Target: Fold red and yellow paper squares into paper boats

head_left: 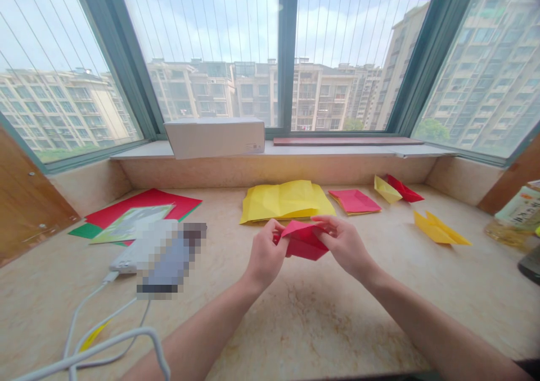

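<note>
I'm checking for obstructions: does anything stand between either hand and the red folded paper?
Nothing visible does: the left hand and right hand hold the red folded paper directly, at opposite sides. The large yellow paper lies beyond it.

My left grip and right grip are bare, as are my slim left forearm and right forearm, beside which a dark patch may be sleeve.

My paper: solid red. I note sheet, plain yellow; stack, pinkish red, yellow-edged; folded shapes, pale yellow, red, deep yellow. Counter: cream, mottled brown. Box: white. Window frame: grey-green. Cable: white.
</note>
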Tool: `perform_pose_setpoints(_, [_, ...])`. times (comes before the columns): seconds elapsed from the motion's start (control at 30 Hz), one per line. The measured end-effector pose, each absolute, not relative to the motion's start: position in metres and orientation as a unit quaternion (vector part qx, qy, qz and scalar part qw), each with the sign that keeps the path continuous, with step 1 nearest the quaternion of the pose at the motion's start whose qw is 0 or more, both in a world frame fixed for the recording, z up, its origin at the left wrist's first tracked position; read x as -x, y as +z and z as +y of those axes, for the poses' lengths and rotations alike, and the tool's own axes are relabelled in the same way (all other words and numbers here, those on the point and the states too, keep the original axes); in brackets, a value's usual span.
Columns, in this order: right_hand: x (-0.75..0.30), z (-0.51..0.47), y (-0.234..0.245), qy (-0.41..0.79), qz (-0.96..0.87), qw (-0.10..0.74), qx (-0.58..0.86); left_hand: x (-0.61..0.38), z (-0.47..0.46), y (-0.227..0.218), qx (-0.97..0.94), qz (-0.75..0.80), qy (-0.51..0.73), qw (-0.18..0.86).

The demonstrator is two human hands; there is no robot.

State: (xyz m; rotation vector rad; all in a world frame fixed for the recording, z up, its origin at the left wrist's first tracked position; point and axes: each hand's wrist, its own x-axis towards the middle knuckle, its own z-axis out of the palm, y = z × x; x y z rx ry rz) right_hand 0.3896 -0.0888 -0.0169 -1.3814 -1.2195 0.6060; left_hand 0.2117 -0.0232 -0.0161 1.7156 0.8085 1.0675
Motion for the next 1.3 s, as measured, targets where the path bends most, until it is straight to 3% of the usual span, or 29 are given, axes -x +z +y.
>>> perform_pose_setpoints(0.3, [-0.389,-0.089,-0.018,0.283,-0.534,0.575,0.551,-0.210,-0.019,-0.015,-0.664,0.343,0.472,0.467])
perform_pose_setpoints(0.5, [-0.389,-0.090,-0.018,0.169,-0.536,0.594,0.576,-0.213,-0.017,-0.025,-0.698,0.309,0.411,0.498])
perform_pose_setpoints(0.83, [-0.390,-0.090,-0.018,0.238,-0.531,0.564,0.586,-0.216,-0.024,-0.021,-0.665,0.295,0.400,0.558])
perform_pose_setpoints(0.97, [-0.393,-0.090,-0.013,0.208,-0.538,0.550,0.604,-0.218,-0.026,-0.021,-0.645,0.295,0.398,0.582])
perform_pose_setpoints(1.3, [-0.392,-0.090,-0.021,0.204,-0.552,0.567,0.576,-0.215,-0.023,-0.025,-0.675,0.291,0.386,0.557])
